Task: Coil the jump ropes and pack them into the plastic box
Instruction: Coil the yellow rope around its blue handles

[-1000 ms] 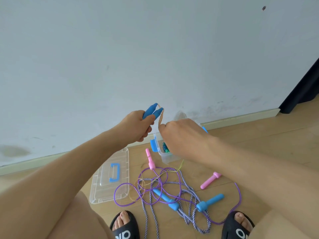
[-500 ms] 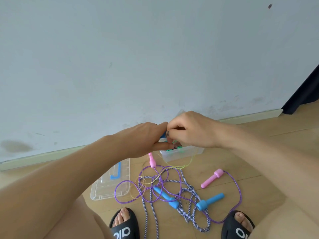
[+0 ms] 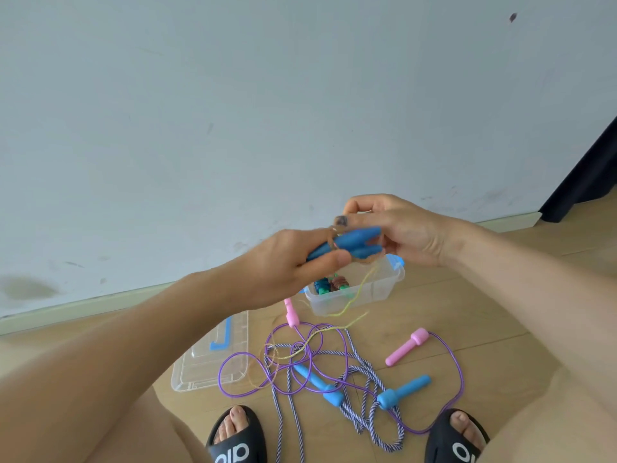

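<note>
My left hand [image 3: 287, 262] grips a pair of blue jump-rope handles [image 3: 354, 243] held side by side above the clear plastic box [image 3: 377, 292]. My right hand [image 3: 400, 228] pinches the thin yellow cord [image 3: 360, 292] at the handles, where a few turns are wound round them. The rest of that cord trails down over the box to the floor. A coiled rope with green handles [image 3: 329, 284] lies inside the box. On the floor lie a purple rope with pink handles [image 3: 405, 347] and a blue-and-white braided rope with blue handles [image 3: 404, 392], tangled together.
The box's clear lid [image 3: 200, 365] with a blue handle lies on the wooden floor to the left. A pale wall and skirting board stand just behind the box. My feet in black slides [image 3: 237, 436] are at the bottom edge. A dark curtain [image 3: 587, 175] hangs far right.
Both hands rose slightly from just above the box. The blue handles, upright a second ago, now lie level pointing right, with cord wound round them.
</note>
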{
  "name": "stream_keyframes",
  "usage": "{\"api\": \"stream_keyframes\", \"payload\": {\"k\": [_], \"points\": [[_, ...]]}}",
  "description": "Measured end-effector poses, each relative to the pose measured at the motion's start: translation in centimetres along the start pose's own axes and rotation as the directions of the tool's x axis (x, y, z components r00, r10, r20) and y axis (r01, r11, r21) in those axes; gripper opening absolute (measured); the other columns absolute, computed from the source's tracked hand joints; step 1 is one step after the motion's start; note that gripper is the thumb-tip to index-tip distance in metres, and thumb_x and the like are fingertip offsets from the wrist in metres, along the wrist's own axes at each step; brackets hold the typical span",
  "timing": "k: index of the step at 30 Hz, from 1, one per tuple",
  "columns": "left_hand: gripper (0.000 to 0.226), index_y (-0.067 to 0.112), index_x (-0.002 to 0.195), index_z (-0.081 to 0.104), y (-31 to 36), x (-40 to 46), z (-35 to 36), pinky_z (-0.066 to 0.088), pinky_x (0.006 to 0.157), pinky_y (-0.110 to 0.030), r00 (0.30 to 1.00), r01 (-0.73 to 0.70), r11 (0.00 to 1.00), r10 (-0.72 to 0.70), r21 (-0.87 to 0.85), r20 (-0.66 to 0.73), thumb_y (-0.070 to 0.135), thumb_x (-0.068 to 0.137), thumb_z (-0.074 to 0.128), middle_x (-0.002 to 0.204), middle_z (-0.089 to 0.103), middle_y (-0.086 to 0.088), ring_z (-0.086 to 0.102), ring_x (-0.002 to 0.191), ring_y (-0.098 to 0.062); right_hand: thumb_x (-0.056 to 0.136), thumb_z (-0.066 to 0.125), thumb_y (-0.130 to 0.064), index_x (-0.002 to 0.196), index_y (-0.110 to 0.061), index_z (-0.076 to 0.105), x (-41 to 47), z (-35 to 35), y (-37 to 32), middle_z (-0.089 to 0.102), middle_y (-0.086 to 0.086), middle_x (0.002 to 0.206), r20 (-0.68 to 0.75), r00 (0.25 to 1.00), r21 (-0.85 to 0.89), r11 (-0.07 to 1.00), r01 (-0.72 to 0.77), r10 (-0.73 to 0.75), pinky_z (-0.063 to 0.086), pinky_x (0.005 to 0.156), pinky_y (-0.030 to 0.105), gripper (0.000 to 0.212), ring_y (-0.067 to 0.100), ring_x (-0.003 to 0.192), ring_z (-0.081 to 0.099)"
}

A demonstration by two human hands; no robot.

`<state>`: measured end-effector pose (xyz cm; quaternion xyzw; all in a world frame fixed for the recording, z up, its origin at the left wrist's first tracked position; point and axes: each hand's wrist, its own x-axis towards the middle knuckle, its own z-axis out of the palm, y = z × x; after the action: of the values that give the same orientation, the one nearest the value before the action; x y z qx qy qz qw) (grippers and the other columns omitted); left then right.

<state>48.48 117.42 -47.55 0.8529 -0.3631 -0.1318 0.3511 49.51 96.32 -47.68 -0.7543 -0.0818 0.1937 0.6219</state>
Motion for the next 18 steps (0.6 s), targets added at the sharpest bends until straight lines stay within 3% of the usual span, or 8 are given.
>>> {"api": "stream_keyframes", "payload": {"k": [4, 7, 10, 15, 18], "points": [[0.030, 0.014, 0.093, 0.065, -0.5, 0.4, -0.8, 0.038, 0.052, -0.019, 0.985, 0.092, 0.963, -0.125, -0.254, -0.119, 0.036, 0.102, 0.047, 0.061, 0.049, 0.013, 0.042, 0.055, -0.009, 0.093, 0.049, -0.019, 0.073, -0.022, 0.061, 0.5, 1.5, 0.2, 0.029, -0.004, 0.060, -0.009, 1.000, 0.039, 0.999, -0.006, 0.006, 0.008, 0.049, 0.028, 0.023, 0.012, 0.053, 0.013], [0.036, 0.008, 0.094, 0.063, -1.2, 0.8, -1.0, 0.035, 0.050, -0.021, 0.958, 0.182, 0.919, -0.245, -0.350, -0.145, 0.038, 0.103, 0.045, 0.061, 0.045, 0.007, 0.037, 0.053, -0.012, 0.100, 0.046, -0.030, 0.088, -0.014, 0.056, 0.7, 3.1, 0.7, 0.025, -0.003, 0.061, -0.093, 0.994, 0.050, 0.997, -0.058, 0.062, 0.012, 0.044, 0.026, 0.022, 0.014, 0.052, 0.013], [0.036, 0.010, 0.091, 0.061, -1.8, 1.3, -1.1, 0.036, 0.050, -0.024, 0.924, 0.266, 0.900, -0.341, -0.344, -0.176, 0.042, 0.102, 0.046, 0.064, 0.049, 0.005, 0.038, 0.053, -0.013, 0.099, 0.046, -0.030, 0.081, -0.013, 0.055, 0.7, 4.4, 1.1, 0.030, -0.004, 0.056, -0.221, 0.971, 0.030, 0.996, -0.089, 0.093, 0.019, 0.042, 0.024, 0.026, 0.014, 0.048, 0.019], [0.025, 0.021, 0.092, 0.055, -2.7, 1.4, -1.6, 0.039, 0.052, -0.026, 0.895, 0.355, 0.896, -0.408, -0.268, -0.181, 0.042, 0.101, 0.046, 0.072, 0.056, 0.000, 0.044, 0.056, -0.013, 0.100, 0.047, -0.030, 0.073, -0.017, 0.060, 0.0, 5.2, 1.6, 0.047, -0.005, 0.054, -0.280, 0.959, -0.383, 0.922, -0.063, -0.051, 0.030, 0.043, 0.019, 0.032, 0.009, 0.044, 0.037], [0.028, 0.017, 0.100, 0.055, -3.2, 0.9, -2.2, 0.044, 0.057, -0.028, 0.901, 0.396, 0.917, -0.397, -0.043, -0.175, 0.043, 0.102, 0.045, 0.081, 0.061, -0.003, 0.051, 0.061, -0.013, 0.099, 0.048, -0.030, 0.071, -0.015, 0.058, -0.6, 5.4, 1.4, 0.050, -0.004, 0.055, -0.218, 0.963, -0.588, 0.809, -0.001, -0.157, 0.034, 0.048, 0.024, 0.033, 0.011, 0.047, 0.041]]}}
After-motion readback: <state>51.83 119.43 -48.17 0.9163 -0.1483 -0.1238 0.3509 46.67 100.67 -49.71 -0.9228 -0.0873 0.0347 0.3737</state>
